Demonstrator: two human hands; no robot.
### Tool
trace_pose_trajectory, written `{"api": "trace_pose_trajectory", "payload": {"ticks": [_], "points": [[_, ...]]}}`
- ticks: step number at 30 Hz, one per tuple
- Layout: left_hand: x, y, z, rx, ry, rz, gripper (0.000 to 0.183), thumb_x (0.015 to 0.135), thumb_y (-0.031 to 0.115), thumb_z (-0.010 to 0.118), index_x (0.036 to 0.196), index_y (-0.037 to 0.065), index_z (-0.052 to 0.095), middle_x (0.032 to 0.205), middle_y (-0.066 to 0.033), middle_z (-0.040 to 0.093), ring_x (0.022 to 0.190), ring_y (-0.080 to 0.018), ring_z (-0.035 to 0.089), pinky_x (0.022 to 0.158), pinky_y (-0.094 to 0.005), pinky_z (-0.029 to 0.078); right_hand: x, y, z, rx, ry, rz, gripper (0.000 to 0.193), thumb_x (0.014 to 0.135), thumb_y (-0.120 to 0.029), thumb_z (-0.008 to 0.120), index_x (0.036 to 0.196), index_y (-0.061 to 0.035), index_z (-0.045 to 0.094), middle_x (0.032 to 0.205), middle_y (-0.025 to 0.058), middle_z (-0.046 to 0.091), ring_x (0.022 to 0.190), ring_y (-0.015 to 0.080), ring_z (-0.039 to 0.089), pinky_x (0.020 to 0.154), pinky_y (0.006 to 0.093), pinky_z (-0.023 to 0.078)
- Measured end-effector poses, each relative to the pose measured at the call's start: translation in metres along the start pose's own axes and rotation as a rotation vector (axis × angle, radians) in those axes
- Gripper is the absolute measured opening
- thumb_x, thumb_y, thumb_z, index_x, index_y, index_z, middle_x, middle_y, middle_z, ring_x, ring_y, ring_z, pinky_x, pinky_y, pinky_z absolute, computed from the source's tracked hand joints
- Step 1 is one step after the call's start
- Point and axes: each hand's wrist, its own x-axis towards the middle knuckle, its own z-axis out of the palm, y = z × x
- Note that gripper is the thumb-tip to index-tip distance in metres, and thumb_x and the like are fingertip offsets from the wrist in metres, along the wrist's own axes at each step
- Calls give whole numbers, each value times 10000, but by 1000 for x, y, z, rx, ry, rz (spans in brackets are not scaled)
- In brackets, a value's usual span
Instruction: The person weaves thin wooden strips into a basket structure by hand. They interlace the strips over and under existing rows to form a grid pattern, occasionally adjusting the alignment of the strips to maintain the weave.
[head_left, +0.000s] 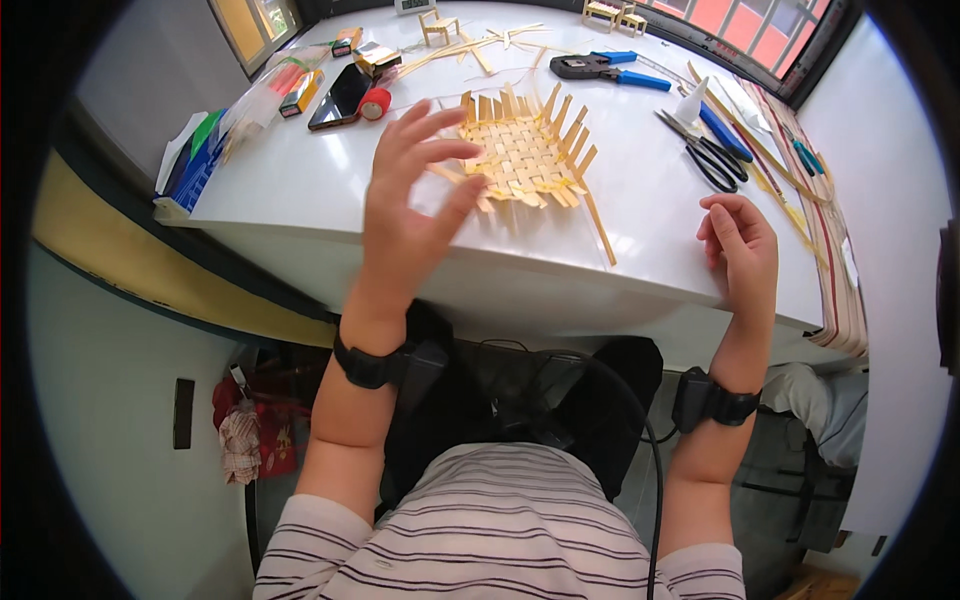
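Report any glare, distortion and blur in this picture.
Head view: pale glare on the white tabletop; daylight looks strong at the upper-right window; fisheye distortion bends straight edges, with black corners; the left hand looks slightly soft, while the woven mat reads fairly crisp.

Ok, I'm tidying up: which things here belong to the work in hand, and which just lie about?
Likely in the work:
woven mat of pale flat strips by the left hand
loose pale thin strips
black-handled metal scissors

Apparently just lying about:
black rectangular phone
black tool with blue handles
white digital clock
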Motion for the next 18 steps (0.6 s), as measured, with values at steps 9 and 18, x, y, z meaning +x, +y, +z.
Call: {"api": "trace_pose_trajectory", "payload": {"ticks": [9, 18], "points": [[10, 37, 40, 336, -301, 184, 328, 873, 161, 742, 1166, 29, 682, 1143, -140, 711, 998, -340, 674, 881, -411, 539, 1, -1, 2, -87, -28, -28, 170, 1023, -167, 633, 1080, -28, 712, 791, -3, 642, 627, 27, 494, 535, 179, 368], [14, 43, 51, 345, -368, 25, 124, 900, 169, 710, 958, 67, 750, 879, -104, 742, 799, -289, 713, 727, -368, 558, -7, -1, 17, -132, -93, -183, 140, 992, -108, 674, 1103, -33, 714, 899, 14, 687, 774, 55, 583, 673, 199, 452]]}}
